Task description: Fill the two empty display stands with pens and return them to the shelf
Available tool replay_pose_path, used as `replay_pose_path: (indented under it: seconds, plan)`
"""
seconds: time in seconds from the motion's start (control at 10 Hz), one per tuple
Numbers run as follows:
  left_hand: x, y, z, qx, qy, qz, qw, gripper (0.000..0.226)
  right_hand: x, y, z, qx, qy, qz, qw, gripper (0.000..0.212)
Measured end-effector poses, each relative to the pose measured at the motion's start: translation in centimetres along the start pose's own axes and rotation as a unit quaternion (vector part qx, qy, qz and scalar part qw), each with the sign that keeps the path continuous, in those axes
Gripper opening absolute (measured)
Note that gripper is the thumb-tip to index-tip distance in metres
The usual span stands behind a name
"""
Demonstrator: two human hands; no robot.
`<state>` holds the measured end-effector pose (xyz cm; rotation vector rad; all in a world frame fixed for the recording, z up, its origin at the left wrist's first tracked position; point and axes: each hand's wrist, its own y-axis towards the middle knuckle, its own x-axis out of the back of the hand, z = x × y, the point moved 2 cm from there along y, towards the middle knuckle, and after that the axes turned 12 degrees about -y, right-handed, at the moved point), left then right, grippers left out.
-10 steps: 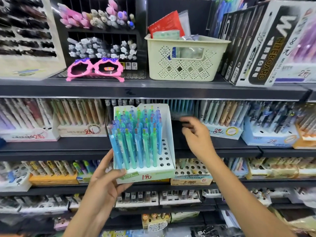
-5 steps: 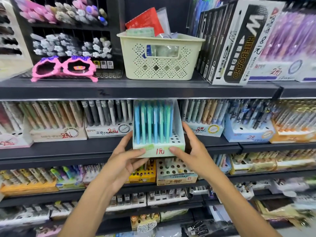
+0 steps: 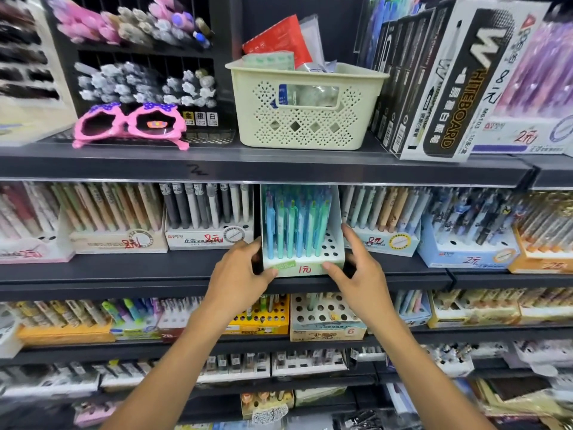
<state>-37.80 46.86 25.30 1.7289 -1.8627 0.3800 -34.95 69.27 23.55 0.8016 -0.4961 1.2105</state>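
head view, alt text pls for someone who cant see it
Two bare hands, left hand and right hand, hold a white display stand of blue and green pens on a dark store shelf, between other pen stands. Above sit pink toy sunglasses and a cream basket.

Head view, close, facing shelves (image 3: 248,169)

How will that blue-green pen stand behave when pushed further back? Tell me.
The pen stand looks like thin card, so probably light and slightly flexible under both hands. Its flat base should slide on the shelf. The upright pens may rattle or lean if it is shoved.
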Motion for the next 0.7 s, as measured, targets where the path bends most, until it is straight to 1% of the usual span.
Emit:
replay_pose_path:
  seconds: [0.1, 0.2, 0.3, 0.4, 0.5, 0.6, 0.7]
  plan:
    - [-0.6, 0.3, 0.7, 0.001, 0.019, -0.020, 1.000, 0.056, -0.3, 0.3, -0.7, 0.002, -0.025, 0.003, 1.000, 0.079]
    - [-0.8, 0.3, 1.1, -0.001, 0.039, -0.029, 0.999, 0.054, -0.5, 0.4, -0.8, 0.000, -0.049, -0.002, 0.999, 0.078]
    - [-0.7, 0.8, 1.1, 0.001, 0.045, -0.053, 0.998, 0.037, -1.1, 0.6, -0.5, -0.014, -0.090, -0.027, 0.995, 0.073]
    - [-0.9, 0.5, 0.7, -0.008, 0.066, -0.069, 0.995, 0.026, -1.2, 0.7, -0.3, -0.027, -0.116, -0.043, 0.992, 0.070]
    - [-1.2, 0.7, 1.1, -0.019, 0.077, -0.076, 0.994, 0.016, -1.9, 0.8, -0.3, -0.030, -0.108, -0.051, 0.992, 0.068]
    - [-1.1, 0.5, 1.0, -0.030, 0.062, -0.070, 0.995, 0.016, -2.0, 0.6, -0.4, -0.020, -0.103, -0.045, 0.993, 0.069]
    - [-0.6, -1.5, 0.8, 0.013, -0.028, -0.079, 0.996, 0.043, -0.5, -0.3, -0.4, -0.076, 0.020, -0.017, 0.997, 0.072]
